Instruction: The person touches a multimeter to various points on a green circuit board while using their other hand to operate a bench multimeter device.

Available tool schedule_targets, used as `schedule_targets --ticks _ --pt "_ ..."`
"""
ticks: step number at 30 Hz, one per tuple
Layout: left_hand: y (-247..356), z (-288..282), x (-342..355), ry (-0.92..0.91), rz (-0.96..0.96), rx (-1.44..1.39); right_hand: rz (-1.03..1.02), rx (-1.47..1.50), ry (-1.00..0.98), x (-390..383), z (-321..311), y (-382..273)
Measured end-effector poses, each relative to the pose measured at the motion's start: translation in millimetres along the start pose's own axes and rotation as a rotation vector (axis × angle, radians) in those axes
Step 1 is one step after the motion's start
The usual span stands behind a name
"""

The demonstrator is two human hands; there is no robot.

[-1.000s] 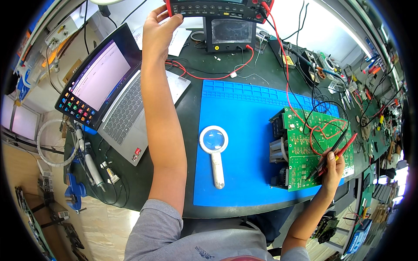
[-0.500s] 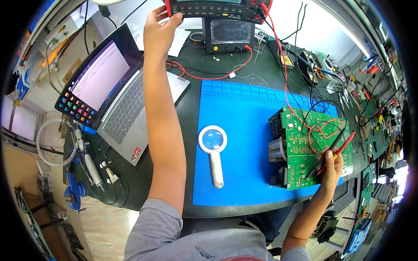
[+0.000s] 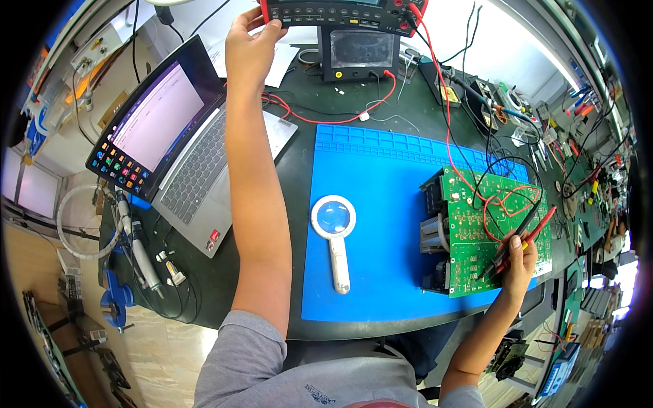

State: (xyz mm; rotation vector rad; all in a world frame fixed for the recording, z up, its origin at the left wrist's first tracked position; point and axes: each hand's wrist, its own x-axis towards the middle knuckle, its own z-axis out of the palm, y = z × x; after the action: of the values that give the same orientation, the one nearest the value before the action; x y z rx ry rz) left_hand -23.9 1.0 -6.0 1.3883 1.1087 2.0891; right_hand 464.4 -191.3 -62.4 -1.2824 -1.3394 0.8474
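At the top, my left hand (image 3: pixel 253 44) grips the lower left corner of a red-and-black bench meter (image 3: pixel 335 15), thumb on its front by the buttons. My right hand (image 3: pixel 518 262) holds a black probe (image 3: pixel 520 228) and a red probe (image 3: pixel 541 226) together over a green circuit board (image 3: pixel 466 262), tips pointing down-left at its lower part. The board rests on a blue mat (image 3: pixel 371 258), with dark blocks and metal fins along its left side. Red and black leads loop across it. A white magnifier (image 3: pixel 338 265) lies left of the board.
An open laptop (image 3: pixel 190 170) stands left of my arm, near hoses, cables and a blue vise (image 3: pixel 115 299). A screened device (image 3: pixel 359 54) sits beneath the meter. Tools and leads crowd the bench's right side. A person (image 3: pixel 615 238) is at the far right edge.
Both hands stay in about the same places on the meter and probes. The board looks almost unmoved.
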Motion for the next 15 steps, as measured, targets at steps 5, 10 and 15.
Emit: schedule_targets --ticks 5,10,15 --pt "-2.4 -3.9 1.0 -0.017 0.015 0.034 -0.001 -0.004 -0.003 0.4 -0.5 0.1" --pt "2.2 -1.0 -1.0 -0.012 0.018 0.065 0.002 0.000 0.000 -0.2 0.1 -0.6" --pt "1.8 -3.6 -1.1 -0.028 -0.002 -0.004 -0.007 0.002 -0.002 0.4 -0.4 0.5"
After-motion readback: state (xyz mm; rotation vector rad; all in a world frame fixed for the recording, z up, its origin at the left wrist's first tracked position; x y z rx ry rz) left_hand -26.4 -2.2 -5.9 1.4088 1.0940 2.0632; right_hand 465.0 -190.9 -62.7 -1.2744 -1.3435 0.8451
